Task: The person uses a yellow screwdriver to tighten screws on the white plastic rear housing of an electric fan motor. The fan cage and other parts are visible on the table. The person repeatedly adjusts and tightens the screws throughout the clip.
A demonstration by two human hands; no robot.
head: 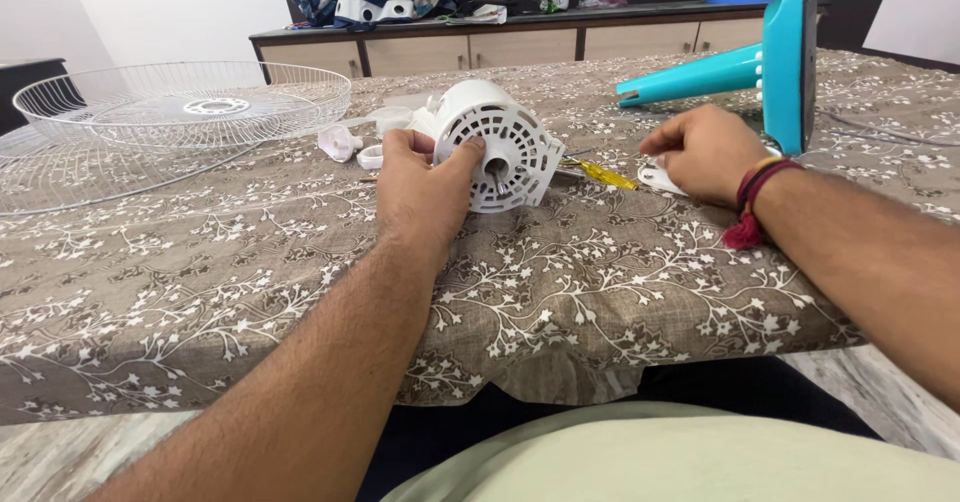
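So we're sitting at the bench [600, 302], which has a brown cloth with a white floral print over it, and our left hand [422, 190] is closed around the white vented motor housing [497, 142], thumb on the near side and fingers wrapped over the top, holding it on its side with the shaft end facing us. The housing sits pretty much dead centre on the bench, right under the left hand and a bit apart from the right one. Our right hand [705, 152], the one with the red thread band on the wrist, is curled down with the fingertips pinched on a small white plastic piece [655, 177] lying flat on the cloth. Between the two hands there's a yellow-handled screwdriver [598, 173] lying just beside the housing. Just behind the left hand are a few small white plastic parts [350, 142]. Further back on the left we've got two white wire fan grilles [180, 107], one resting over the other. Back right, just beyond the right hand, the teal fan base and stand [770, 62] is tipped on its side. Beyond the bench there's a wooden sideboard [470, 47] with odds and ends on top.
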